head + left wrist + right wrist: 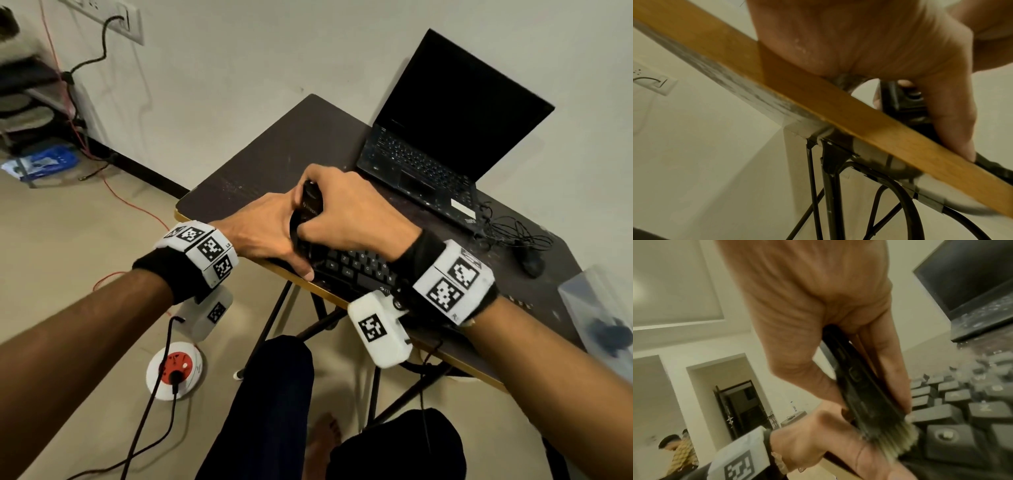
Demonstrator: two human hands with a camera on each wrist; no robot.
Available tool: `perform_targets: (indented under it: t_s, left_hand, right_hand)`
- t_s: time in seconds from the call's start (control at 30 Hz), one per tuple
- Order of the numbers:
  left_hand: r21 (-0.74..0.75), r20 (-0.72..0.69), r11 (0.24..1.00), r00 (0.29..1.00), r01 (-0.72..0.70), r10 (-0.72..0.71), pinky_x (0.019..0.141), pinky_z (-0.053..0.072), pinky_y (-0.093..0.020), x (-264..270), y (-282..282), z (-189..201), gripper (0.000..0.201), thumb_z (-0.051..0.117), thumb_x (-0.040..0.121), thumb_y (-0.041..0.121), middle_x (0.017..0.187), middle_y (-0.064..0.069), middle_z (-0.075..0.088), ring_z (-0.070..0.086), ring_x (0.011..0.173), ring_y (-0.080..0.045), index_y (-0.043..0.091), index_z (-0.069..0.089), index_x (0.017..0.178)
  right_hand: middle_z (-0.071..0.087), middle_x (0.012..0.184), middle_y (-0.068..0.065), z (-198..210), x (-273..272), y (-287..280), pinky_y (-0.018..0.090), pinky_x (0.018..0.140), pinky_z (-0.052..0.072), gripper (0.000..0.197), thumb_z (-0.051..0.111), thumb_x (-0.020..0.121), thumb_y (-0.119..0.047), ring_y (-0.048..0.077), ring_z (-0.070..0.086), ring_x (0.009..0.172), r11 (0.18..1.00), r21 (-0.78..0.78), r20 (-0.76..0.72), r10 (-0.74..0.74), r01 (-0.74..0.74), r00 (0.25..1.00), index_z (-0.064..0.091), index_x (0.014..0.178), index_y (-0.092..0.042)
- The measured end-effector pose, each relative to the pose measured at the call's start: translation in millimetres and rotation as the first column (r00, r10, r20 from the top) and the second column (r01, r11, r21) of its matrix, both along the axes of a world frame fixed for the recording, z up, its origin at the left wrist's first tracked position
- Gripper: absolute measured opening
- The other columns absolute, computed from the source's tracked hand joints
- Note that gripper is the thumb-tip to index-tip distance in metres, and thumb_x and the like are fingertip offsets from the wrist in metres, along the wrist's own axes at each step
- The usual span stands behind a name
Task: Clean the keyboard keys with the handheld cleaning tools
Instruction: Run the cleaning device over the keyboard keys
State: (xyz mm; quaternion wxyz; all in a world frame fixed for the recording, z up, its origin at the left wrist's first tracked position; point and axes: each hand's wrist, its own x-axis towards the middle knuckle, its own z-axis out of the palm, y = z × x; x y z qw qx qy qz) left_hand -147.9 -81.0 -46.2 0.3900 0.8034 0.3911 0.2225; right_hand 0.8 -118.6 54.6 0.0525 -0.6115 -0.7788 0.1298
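Both hands busy | right hand (346,212) grips black brush (863,395) | left hand (270,236) steadies dusty keyboard (359,270)

Matt plastic keyboard (356,270) on dusty table (274,164), wood-look edge.

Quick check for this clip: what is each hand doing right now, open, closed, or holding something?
Left hand: rests on the keyboard at its left end; whether it grips cannot be told.
Right hand: grips the black brush, bristles on the keys.
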Motion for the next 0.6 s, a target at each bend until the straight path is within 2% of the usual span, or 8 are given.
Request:
perform_targets:
  t_s: [0.07, 0.2, 0.27, 0.33, 0.37, 0.4, 0.5, 0.6]
  left_hand:
    - [0.002, -0.004, 1.000, 1.000, 0.010, -0.010, 0.096, 0.059, -0.035, 2, -1, 0, 0.088, 0.103, 0.049, 0.042, 0.108, 0.010, 0.074, 0.071, 0.100, -0.004, 0.029, 0.057, 0.123]
    - [-0.004, 0.009, 1.000, 1.000, 0.000, 0.000, 0.114, 0.050, -0.039, 0, -1, 1, 0.130, 0.104, 0.048, 0.046, 0.146, 0.006, 0.062, 0.060, 0.129, -0.013, 0.025, 0.036, 0.157]
    - [0.001, 0.012, 1.000, 1.000, 0.006, -0.006, 0.115, 0.048, -0.037, -1, -1, 1, 0.127, 0.104, 0.048, 0.046, 0.146, 0.009, 0.061, 0.059, 0.130, -0.011, 0.025, 0.039, 0.154]
    - [-0.007, 0.013, 1.000, 1.000, 0.003, -0.003, 0.107, 0.050, -0.029, 0, -1, -1, 0.108, 0.105, 0.053, 0.035, 0.132, 0.015, 0.064, 0.062, 0.120, -0.004, 0.030, 0.044, 0.142]
    - [-0.009, 0.010, 1.000, 1.000, 0.005, -0.005, 0.104, 0.049, -0.026, 0, -1, -2, 0.106, 0.105, 0.055, 0.032, 0.128, 0.018, 0.063, 0.062, 0.118, -0.003, 0.032, 0.044, 0.141]
    - [-0.016, 0.009, 1.000, 1.000, 0.009, -0.009, 0.106, 0.048, -0.027, 1, -2, -2, 0.109, 0.105, 0.054, 0.034, 0.130, 0.018, 0.062, 0.061, 0.120, -0.003, 0.031, 0.043, 0.143]
    - [-0.024, 0.015, 1.000, 1.000, 0.016, -0.016, 0.121, 0.043, -0.038, 3, -2, 2, 0.136, 0.098, 0.041, 0.056, 0.151, 0.012, 0.056, 0.054, 0.137, -0.008, 0.028, 0.036, 0.158]
    - [-0.036, 0.014, 0.999, 1.000, 0.017, -0.016, 0.122, 0.043, -0.041, 0, -3, 2, 0.139, 0.096, 0.039, 0.060, 0.150, 0.012, 0.056, 0.055, 0.137, -0.008, 0.028, 0.034, 0.159]
  right_hand:
    - [0.070, 0.092, -0.005, 1, 3, -8, 0.024, 0.061, 0.050, 0.028, 0.074, 0.079, -0.028, 0.014, 0.068, 0.080, 0.999, -0.044, -0.038, 0.016, -0.017, 0.999, 0.062, 0.104, -0.028]
    - [0.068, 0.094, -0.006, 5, 15, 9, 0.023, 0.066, 0.047, 0.030, 0.076, 0.079, -0.028, 0.018, 0.067, 0.088, 0.987, 0.115, -0.097, -0.100, 0.111, 0.990, 0.061, 0.105, -0.027]
    - [0.069, 0.093, -0.008, 6, 21, 0, 0.022, 0.064, 0.050, 0.032, 0.080, 0.078, -0.024, 0.014, 0.068, 0.086, 0.995, 0.082, -0.103, -0.043, 0.052, 0.994, 0.062, 0.104, -0.029]
    - [0.072, 0.090, -0.008, 4, 27, -20, 0.025, 0.065, 0.056, 0.035, 0.083, 0.077, -0.022, 0.008, 0.070, 0.079, 0.999, 0.013, -0.117, 0.052, -0.050, 0.992, 0.061, 0.103, -0.033]
    - [0.073, 0.089, -0.007, 3, 31, -27, 0.027, 0.065, 0.057, 0.037, 0.083, 0.078, -0.021, 0.007, 0.070, 0.077, 0.996, 0.004, -0.125, 0.086, -0.086, 0.988, 0.060, 0.103, -0.034]
    - [0.074, 0.088, -0.006, 1, 36, -29, 0.028, 0.065, 0.059, 0.037, 0.083, 0.079, -0.019, 0.007, 0.071, 0.075, 0.996, 0.016, -0.132, 0.092, -0.091, 0.987, 0.059, 0.104, -0.033]
    - [0.073, 0.085, -0.005, 1, 49, -27, 0.031, 0.062, 0.059, 0.038, 0.081, 0.079, -0.019, 0.007, 0.070, 0.069, 0.993, 0.119, -0.122, 0.040, -0.026, 0.992, 0.057, 0.104, -0.035]
    - [0.073, 0.092, -0.008, -5, 54, -37, 0.028, 0.064, 0.060, 0.040, 0.080, 0.079, -0.020, 0.007, 0.072, 0.078, 0.991, 0.105, -0.147, 0.101, -0.086, 0.984, 0.056, 0.106, -0.036]
